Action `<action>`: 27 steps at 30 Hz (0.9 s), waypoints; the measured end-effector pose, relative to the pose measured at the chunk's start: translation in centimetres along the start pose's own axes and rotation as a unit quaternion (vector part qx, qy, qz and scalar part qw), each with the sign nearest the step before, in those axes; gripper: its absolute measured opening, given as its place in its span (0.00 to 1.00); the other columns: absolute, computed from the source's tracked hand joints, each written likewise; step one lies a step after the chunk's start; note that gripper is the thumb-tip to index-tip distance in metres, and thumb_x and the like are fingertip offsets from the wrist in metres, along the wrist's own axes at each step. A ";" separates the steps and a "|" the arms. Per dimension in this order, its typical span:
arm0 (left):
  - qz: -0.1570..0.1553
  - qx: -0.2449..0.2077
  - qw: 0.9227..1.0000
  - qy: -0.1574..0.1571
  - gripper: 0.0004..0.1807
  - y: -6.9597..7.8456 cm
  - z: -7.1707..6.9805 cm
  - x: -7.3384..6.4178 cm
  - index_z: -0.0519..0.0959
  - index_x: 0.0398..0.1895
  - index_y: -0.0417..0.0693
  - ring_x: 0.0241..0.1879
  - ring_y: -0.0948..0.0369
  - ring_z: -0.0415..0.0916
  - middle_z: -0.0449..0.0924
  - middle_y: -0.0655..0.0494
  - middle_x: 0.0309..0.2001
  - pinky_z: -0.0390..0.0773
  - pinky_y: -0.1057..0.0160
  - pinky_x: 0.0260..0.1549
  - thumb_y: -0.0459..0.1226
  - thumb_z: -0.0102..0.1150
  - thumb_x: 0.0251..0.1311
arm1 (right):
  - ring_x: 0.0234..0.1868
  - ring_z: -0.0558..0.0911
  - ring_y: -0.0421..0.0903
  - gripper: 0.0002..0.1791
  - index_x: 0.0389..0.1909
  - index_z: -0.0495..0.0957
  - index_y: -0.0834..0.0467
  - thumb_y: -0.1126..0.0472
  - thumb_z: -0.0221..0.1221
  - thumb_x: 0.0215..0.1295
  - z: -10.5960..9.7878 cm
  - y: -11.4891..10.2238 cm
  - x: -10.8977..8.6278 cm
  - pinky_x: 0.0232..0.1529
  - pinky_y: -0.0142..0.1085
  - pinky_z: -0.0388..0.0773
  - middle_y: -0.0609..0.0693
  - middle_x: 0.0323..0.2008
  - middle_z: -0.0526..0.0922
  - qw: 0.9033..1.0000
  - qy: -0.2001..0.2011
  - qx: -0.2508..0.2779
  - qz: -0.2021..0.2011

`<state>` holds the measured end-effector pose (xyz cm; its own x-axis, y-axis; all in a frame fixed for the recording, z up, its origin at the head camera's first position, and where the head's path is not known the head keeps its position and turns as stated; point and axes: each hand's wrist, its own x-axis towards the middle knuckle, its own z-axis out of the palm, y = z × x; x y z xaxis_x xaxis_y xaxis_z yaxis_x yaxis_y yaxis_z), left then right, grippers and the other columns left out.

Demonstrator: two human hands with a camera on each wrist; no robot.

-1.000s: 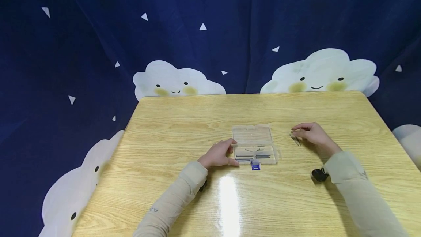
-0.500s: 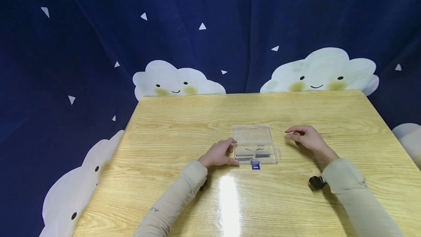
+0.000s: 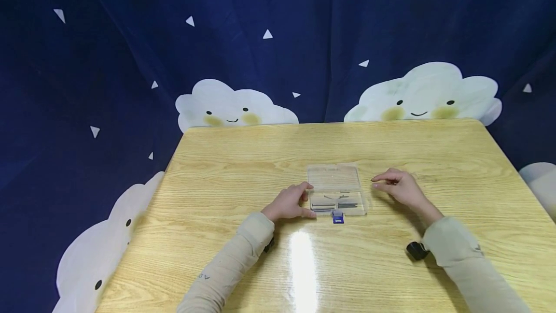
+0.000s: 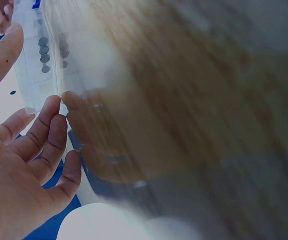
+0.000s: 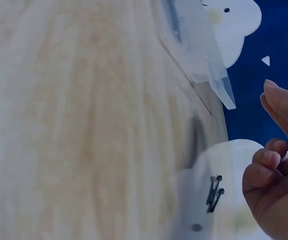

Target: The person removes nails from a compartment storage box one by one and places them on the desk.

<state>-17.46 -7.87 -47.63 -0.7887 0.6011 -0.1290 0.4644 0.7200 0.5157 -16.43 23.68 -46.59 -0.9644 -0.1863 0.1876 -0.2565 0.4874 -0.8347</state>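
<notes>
A clear plastic case lies with its lid folded back on the table. Dark nails or screws sit in its tray. My left hand rests at the case's left side, thumb and fingers spread along its edge. Just right of the case hovers my right hand. Its thumb and index finger come close together, and the other fingers curl inward. No held thing is discernible between these fingertips. In the right wrist view, several loose dark nails or screws appear near the curled fingers; the head view mostly hides them behind the hand.
The case's blue latch points toward the front. Pale wood tabletop surrounds everything. A dark blue curtain with clouds hangs behind the table. Black wrist gear hangs below the right sleeve.
My right hand has moved left, toward the case, from over the loose nails or screws, which it now covers in the head view. The left hand and the case have stayed put.
</notes>
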 end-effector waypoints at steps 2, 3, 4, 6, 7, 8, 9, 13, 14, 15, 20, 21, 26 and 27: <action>0.000 0.001 1.000 0.000 0.40 0.0 0.0 0.0 0.66 0.58 0.45 0.31 0.65 0.66 0.73 0.60 0.35 0.66 0.67 0.35 0.53 0.69 0.43 | 0.20 0.61 0.41 0.08 0.32 0.82 0.69 0.71 0.65 0.49 0.3 -0.7 -0.3 0.21 0.33 0.60 0.51 0.18 0.67 1.000 0.006 0.000 -0.018; -0.001 0.001 1.000 -0.002 0.40 0.0 0.0 -0.1 0.66 0.58 0.45 0.31 0.65 0.66 0.73 0.59 0.35 0.66 0.67 0.35 0.53 0.69 0.43 | 0.19 0.61 0.41 0.08 0.32 0.82 0.69 0.72 0.65 0.49 0.4 -0.9 -0.4 0.21 0.33 0.60 0.52 0.18 0.67 1.000 0.009 0.001 -0.026; -0.002 0.001 1.000 -0.003 0.40 0.1 0.0 -0.1 0.66 0.58 0.45 0.31 0.65 0.66 0.73 0.59 0.35 0.66 0.67 0.34 0.52 0.69 0.43 | 0.20 0.62 0.41 0.07 0.31 0.82 0.69 0.72 0.65 0.48 0.6 -0.9 -0.4 0.21 0.33 0.60 0.52 0.18 0.67 0.999 0.010 0.000 -0.033; -0.004 -0.001 1.000 -0.005 0.40 0.1 -0.1 -0.1 0.66 0.59 0.45 0.31 0.65 0.66 0.73 0.59 0.36 0.66 0.67 0.34 0.52 0.69 0.43 | 0.20 0.61 0.41 0.07 0.31 0.83 0.67 0.71 0.66 0.48 1.0 -0.3 -0.5 0.23 0.33 0.60 0.52 0.19 0.67 0.999 0.009 -0.006 -0.044; -0.005 -0.002 1.000 -0.006 0.40 0.1 -0.1 -0.1 0.66 0.59 0.45 0.32 0.65 0.66 0.73 0.59 0.36 0.66 0.67 0.35 0.52 0.69 0.43 | 0.21 0.62 0.41 0.07 0.31 0.83 0.66 0.71 0.66 0.48 1.2 0.1 -0.5 0.23 0.33 0.61 0.53 0.20 0.67 0.999 0.007 -0.007 -0.047; -0.006 -0.004 1.000 -0.007 0.40 0.2 -0.1 -0.1 0.66 0.59 0.45 0.32 0.65 0.66 0.73 0.59 0.36 0.66 0.67 0.35 0.52 0.69 0.43 | 0.22 0.62 0.41 0.07 0.31 0.83 0.66 0.71 0.66 0.48 1.4 0.6 -0.5 0.24 0.33 0.61 0.54 0.21 0.67 0.999 0.004 -0.007 -0.049; -0.007 -0.005 1.000 -0.008 0.40 0.2 -0.2 -0.1 0.66 0.59 0.45 0.32 0.65 0.66 0.73 0.58 0.36 0.66 0.67 0.35 0.52 0.68 0.43 | 0.22 0.62 0.41 0.07 0.31 0.83 0.65 0.70 0.66 0.48 1.6 1.1 -0.4 0.25 0.33 0.61 0.54 0.21 0.66 0.999 0.000 -0.008 -0.051; -0.009 -0.008 1.000 -0.010 0.41 0.2 -0.2 -0.1 0.65 0.60 0.46 0.32 0.65 0.66 0.73 0.58 0.37 0.66 0.67 0.35 0.52 0.68 0.44 | 0.25 0.61 0.44 0.08 0.31 0.84 0.63 0.69 0.67 0.47 2.2 2.2 -0.4 0.26 0.32 0.61 0.57 0.23 0.64 0.998 -0.015 -0.011 -0.064; -0.009 -0.010 1.000 -0.010 0.41 0.2 -0.2 -0.1 0.65 0.60 0.46 0.32 0.65 0.66 0.73 0.58 0.37 0.66 0.67 0.35 0.52 0.68 0.43 | 0.25 0.61 0.44 0.08 0.30 0.84 0.64 0.69 0.68 0.46 2.4 2.3 -0.5 0.27 0.32 0.61 0.57 0.23 0.64 0.997 -0.017 -0.014 -0.069; -0.008 -0.011 1.000 -0.011 0.41 0.2 -0.2 -0.1 0.65 0.60 0.46 0.32 0.65 0.66 0.73 0.58 0.37 0.66 0.67 0.35 0.52 0.68 0.44 | 0.26 0.61 0.45 0.07 0.30 0.84 0.64 0.70 0.68 0.46 2.6 2.3 -0.5 0.27 0.32 0.60 0.57 0.23 0.63 0.997 -0.018 -0.017 -0.074; -0.007 -0.016 1.000 -0.010 0.41 0.1 -0.3 -0.1 0.65 0.60 0.45 0.31 0.65 0.66 0.72 0.59 0.36 0.66 0.67 0.34 0.52 0.68 0.44 | 0.27 0.59 0.47 0.08 0.27 0.83 0.68 0.75 0.68 0.41 3.4 1.9 -0.6 0.28 0.34 0.58 0.56 0.24 0.61 0.993 -0.018 -0.020 -0.119; -0.006 -0.016 1.000 -0.009 0.41 0.1 -0.3 -0.1 0.65 0.60 0.45 0.31 0.65 0.66 0.72 0.59 0.35 0.66 0.67 0.34 0.52 0.68 0.44 | 0.27 0.59 0.47 0.09 0.26 0.82 0.69 0.76 0.68 0.39 3.5 1.8 -0.6 0.28 0.34 0.58 0.55 0.24 0.60 0.991 -0.016 -0.017 -0.129; -0.003 -0.013 1.000 -0.006 0.41 0.1 -0.2 0.0 0.65 0.59 0.45 0.30 0.65 0.65 0.71 0.61 0.34 0.66 0.68 0.33 0.52 0.69 0.43 | 0.32 0.58 0.43 0.10 0.23 0.83 0.65 0.75 0.70 0.36 4.1 1.4 -0.5 0.33 0.32 0.55 0.50 0.26 0.62 0.988 -0.010 -0.022 -0.155; -0.003 -0.012 1.000 -0.005 0.40 0.1 -0.2 0.0 0.65 0.59 0.45 0.30 0.65 0.65 0.71 0.61 0.34 0.66 0.68 0.33 0.52 0.69 0.43 | 0.33 0.58 0.42 0.10 0.23 0.84 0.63 0.74 0.71 0.35 4.2 1.5 -0.5 0.35 0.32 0.54 0.49 0.27 0.63 0.987 -0.009 -0.030 -0.158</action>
<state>-17.46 -7.88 -47.45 -0.7873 0.6000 -0.1418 0.4492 0.7158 0.5347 -16.07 20.91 -50.06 -0.8346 -0.3522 0.4236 -0.5480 0.4527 -0.7033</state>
